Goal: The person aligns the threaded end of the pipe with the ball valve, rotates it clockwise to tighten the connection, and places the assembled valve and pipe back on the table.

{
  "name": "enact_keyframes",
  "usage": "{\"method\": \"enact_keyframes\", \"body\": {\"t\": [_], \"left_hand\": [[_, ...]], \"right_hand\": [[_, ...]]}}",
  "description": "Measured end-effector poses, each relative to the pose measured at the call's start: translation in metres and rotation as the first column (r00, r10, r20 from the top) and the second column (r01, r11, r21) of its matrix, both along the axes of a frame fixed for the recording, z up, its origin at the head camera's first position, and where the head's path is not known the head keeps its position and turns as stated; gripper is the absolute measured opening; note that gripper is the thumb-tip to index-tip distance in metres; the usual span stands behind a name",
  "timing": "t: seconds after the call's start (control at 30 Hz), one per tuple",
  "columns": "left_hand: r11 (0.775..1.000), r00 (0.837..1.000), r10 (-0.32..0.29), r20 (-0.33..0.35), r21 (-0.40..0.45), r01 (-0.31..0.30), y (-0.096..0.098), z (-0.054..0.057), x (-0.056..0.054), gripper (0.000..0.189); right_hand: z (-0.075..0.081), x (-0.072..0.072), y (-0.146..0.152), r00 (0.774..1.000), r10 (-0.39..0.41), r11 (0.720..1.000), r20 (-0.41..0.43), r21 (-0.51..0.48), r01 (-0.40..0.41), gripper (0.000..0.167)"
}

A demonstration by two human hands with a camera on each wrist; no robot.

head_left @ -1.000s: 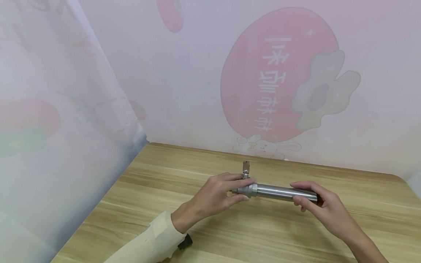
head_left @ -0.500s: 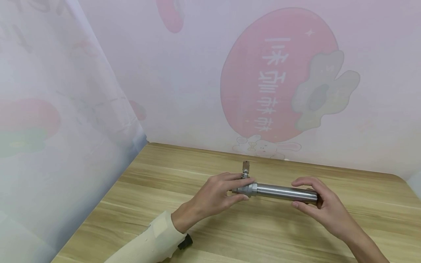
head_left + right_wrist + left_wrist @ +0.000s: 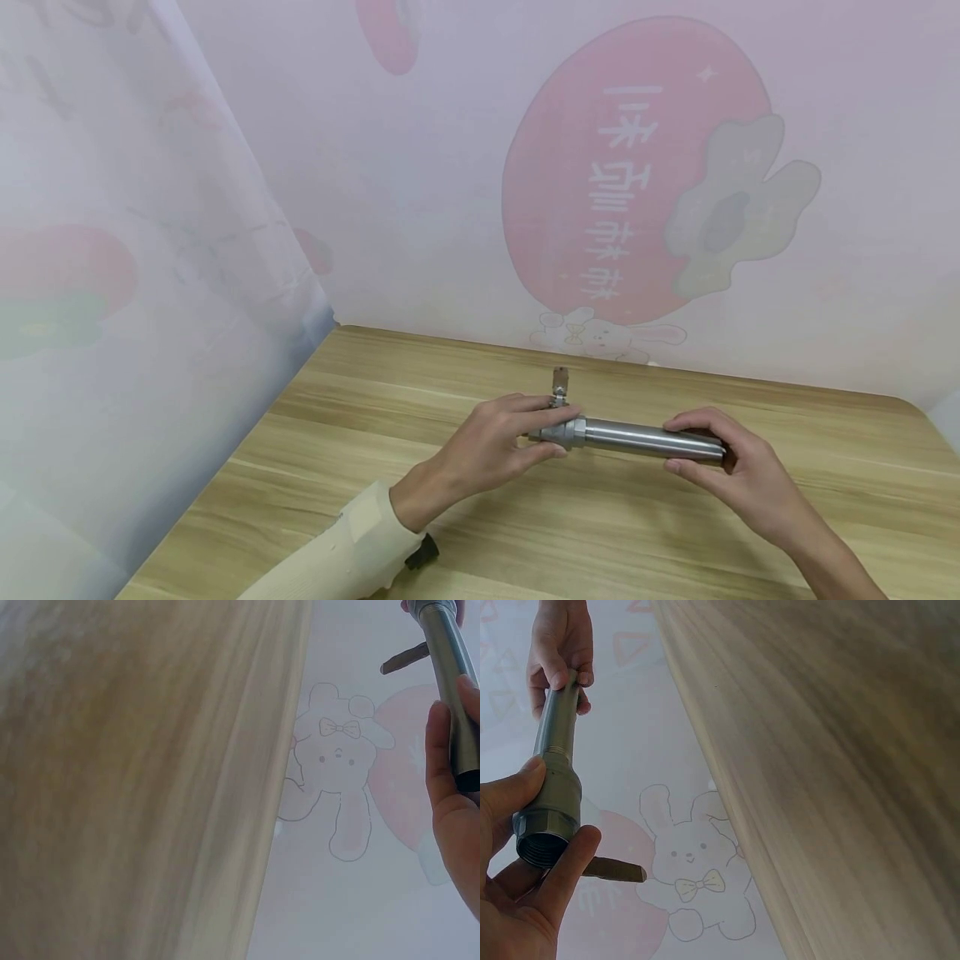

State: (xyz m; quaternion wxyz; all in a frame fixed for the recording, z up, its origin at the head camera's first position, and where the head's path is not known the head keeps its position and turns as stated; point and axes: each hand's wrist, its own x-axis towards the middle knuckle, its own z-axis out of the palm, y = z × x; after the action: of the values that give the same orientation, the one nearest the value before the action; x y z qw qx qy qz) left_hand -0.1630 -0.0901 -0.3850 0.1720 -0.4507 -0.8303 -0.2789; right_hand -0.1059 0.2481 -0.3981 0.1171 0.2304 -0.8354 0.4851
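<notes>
A steel ball valve [image 3: 561,433] sits on one end of a straight, shiny steel pipe [image 3: 637,439], both raised above the table. My left hand [image 3: 498,437] grips the valve body between thumb and fingers. The valve's flat lever handle [image 3: 561,382] points away toward the back. Threads show inside the valve's open end [image 3: 544,847] in the left wrist view. At the pipe's far end, my right hand [image 3: 753,475] holds the pipe with thumb and fingers curled about it. The right wrist view shows the pipe's dark end [image 3: 466,780] beside that palm.
A wood-grain table [image 3: 360,383] lies below both hands. Behind it hangs a pale printed curtain [image 3: 435,208], with another curtain [image 3: 150,333] along the left side. A small black object [image 3: 422,552] shows at the left sleeve.
My right hand's fingers have loosened, then closed again on the pipe, and the thumb has shifted slightly down along its near side. My left hand and the valve have stayed still.
</notes>
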Motion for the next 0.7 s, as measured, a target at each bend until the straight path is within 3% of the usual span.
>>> {"method": "enact_keyframes", "body": {"t": [0.7], "left_hand": [[1.000, 1.000, -0.001, 0.004, 0.013, 0.001, 0.0002, 0.0009, 0.0004, 0.053]], "right_hand": [[0.0004, 0.0010, 0.0010, 1.000, -0.009, 1.000, -0.014, 0.001, 0.009, 0.044]]}}
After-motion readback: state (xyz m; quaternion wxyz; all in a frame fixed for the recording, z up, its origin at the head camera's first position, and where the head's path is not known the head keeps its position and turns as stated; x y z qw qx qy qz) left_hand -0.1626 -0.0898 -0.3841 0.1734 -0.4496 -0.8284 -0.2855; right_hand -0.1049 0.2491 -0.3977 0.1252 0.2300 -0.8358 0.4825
